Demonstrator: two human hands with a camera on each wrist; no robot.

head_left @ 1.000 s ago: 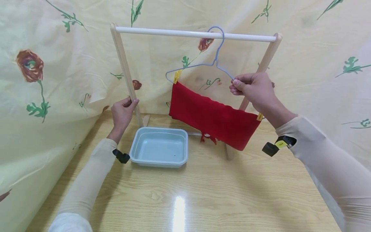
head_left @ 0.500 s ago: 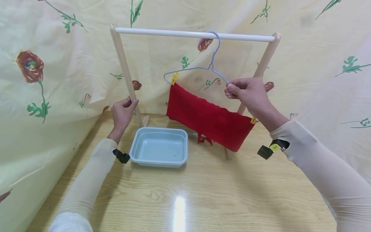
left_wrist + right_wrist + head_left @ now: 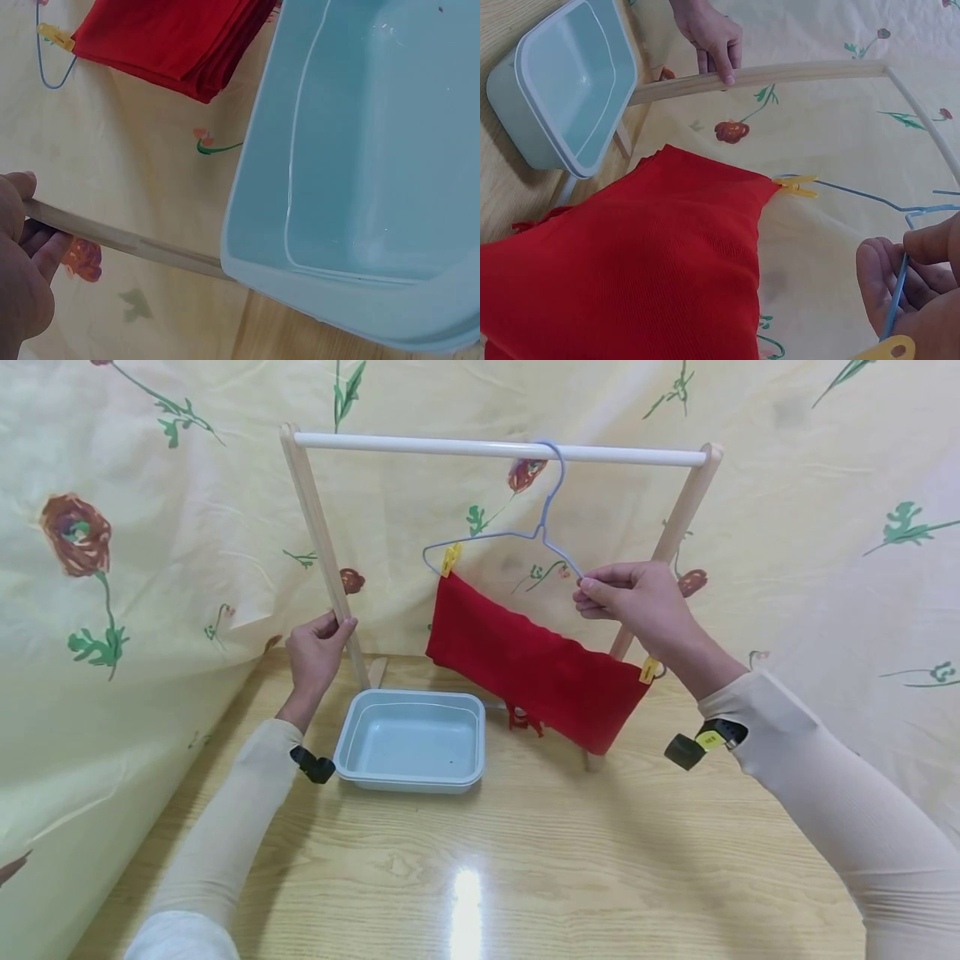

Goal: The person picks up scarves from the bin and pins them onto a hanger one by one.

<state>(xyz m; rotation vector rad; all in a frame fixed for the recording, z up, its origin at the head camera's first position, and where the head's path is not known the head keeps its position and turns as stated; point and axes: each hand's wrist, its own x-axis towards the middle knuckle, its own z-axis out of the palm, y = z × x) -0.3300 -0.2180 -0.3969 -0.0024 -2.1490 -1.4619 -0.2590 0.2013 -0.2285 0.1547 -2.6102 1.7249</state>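
In the head view my right hand [image 3: 633,606] pinches the right arm of a blue wire hanger [image 3: 543,518]. The hanger's hook is over the white rail of a wooden rack [image 3: 487,447]. A folded red cloth [image 3: 536,664], fringed at the bottom, hangs tilted from it, lower at the right. One yellow clothespin [image 3: 451,560] clips the cloth's left corner and another yellow clothespin [image 3: 649,670] its right. My left hand [image 3: 315,652] grips the rack's left wooden post [image 3: 318,527] between thumb and fingers, seen also in the right wrist view.
A light blue plastic basin [image 3: 408,781] stands on the wooden table [image 3: 375,877] in front of the rack's left post. Behind the rack hangs a pale floral cloth backdrop [image 3: 187,527], which also covers both sides. Black cameras are strapped to both wrists.
The right hand has moved left and slightly down, carrying the hanger and red cloth left along the rail. The hook has come down onto the rail. The left hand stays on the post.
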